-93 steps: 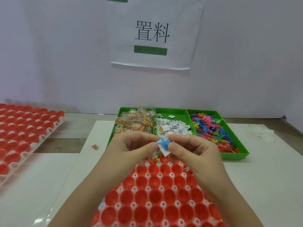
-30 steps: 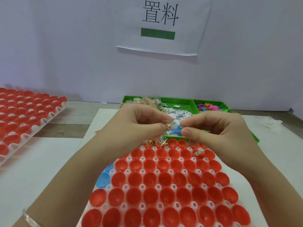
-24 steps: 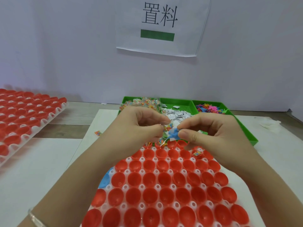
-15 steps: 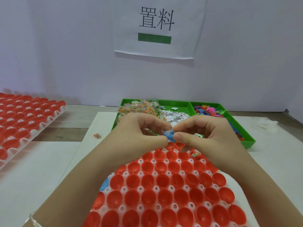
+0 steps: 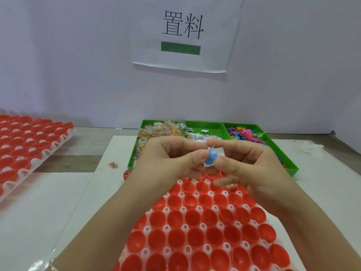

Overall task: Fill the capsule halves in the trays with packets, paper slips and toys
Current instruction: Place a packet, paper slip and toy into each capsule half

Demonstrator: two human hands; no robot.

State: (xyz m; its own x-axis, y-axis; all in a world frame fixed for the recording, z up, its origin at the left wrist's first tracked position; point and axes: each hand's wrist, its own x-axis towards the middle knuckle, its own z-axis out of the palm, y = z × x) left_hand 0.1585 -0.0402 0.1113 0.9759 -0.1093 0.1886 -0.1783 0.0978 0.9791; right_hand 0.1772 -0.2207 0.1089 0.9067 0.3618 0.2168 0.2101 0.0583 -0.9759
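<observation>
Both hands — left hand (image 5: 168, 159), right hand (image 5: 248, 165) — pinch a blue toy (image 5: 212, 156) with a paper slip (image 5: 219, 152) above the capsule tray (image 5: 199, 227).

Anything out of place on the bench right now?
Two strays. A colourful packet lies loose on the white mat, left of the green tray, not in it. A red capsule half sits by that tray's front-left corner, outside the capsule tray. Left hand and right hand pinch a blue toy with a paper slip.
</observation>
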